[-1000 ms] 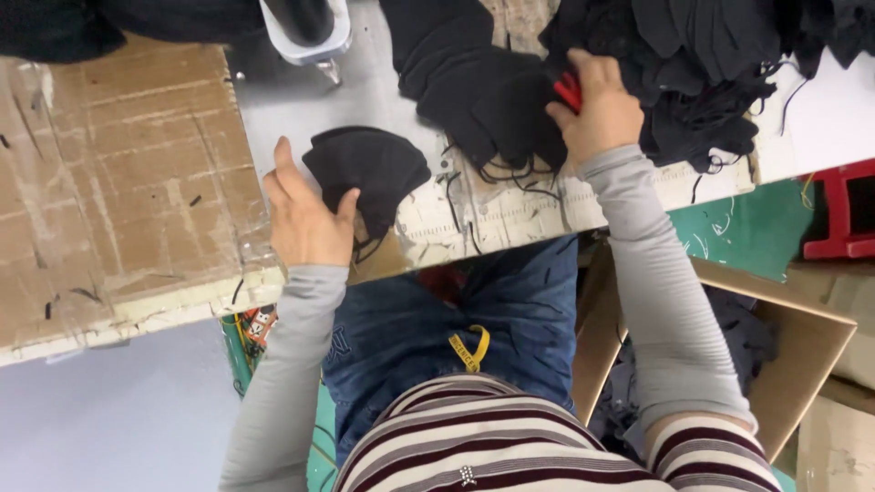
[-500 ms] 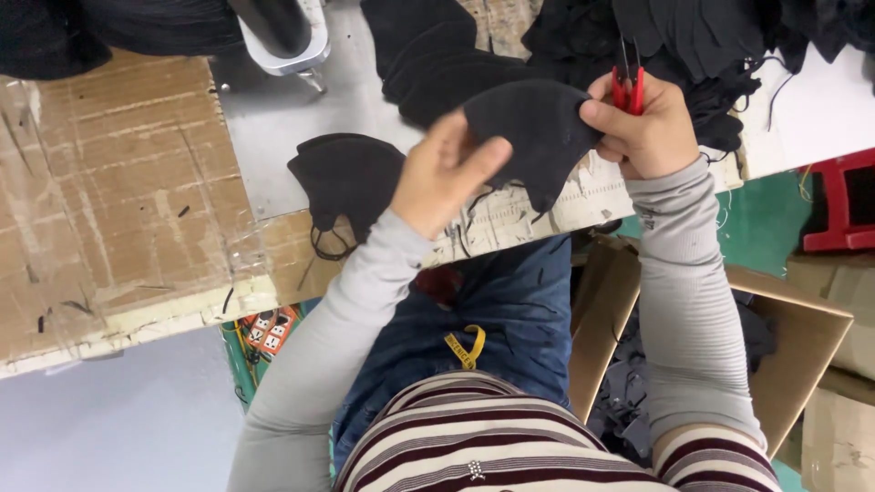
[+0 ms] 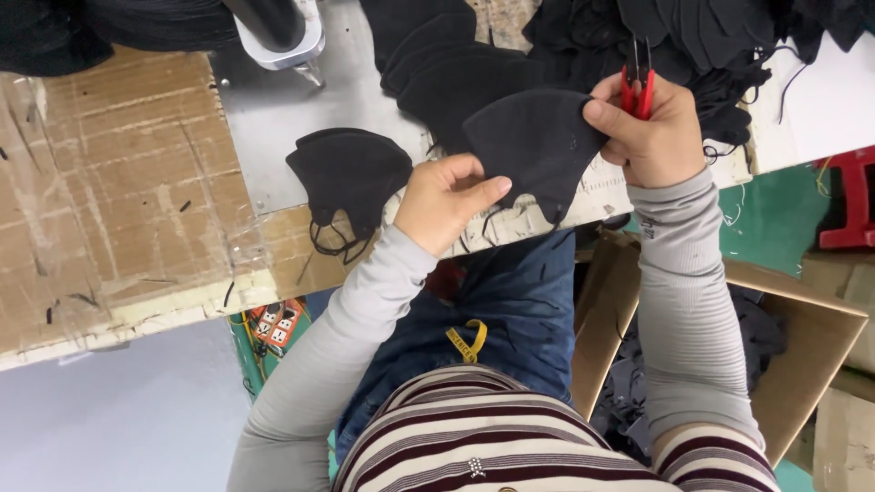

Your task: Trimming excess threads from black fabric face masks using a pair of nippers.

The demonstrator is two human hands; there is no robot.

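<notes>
Black folded fabric face mask (image 3: 538, 150) held up over the table edge between both hands, long axis running left-right. Left hand (image 3: 444, 200) pinches its lower left edge; right hand (image 3: 645, 123) grips the upper right corner, fingers also closed on small red-handled thread snips (image 3: 637, 87). Stack of finished black masks (image 3: 351, 178) lies on the table just left of the left hand.

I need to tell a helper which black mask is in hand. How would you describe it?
Start at the worktable edge above the blue-jeaned lap. The black mask is lifted between the left hand and right hand, which also grips red snips; the others lie flat or piled.
</notes>
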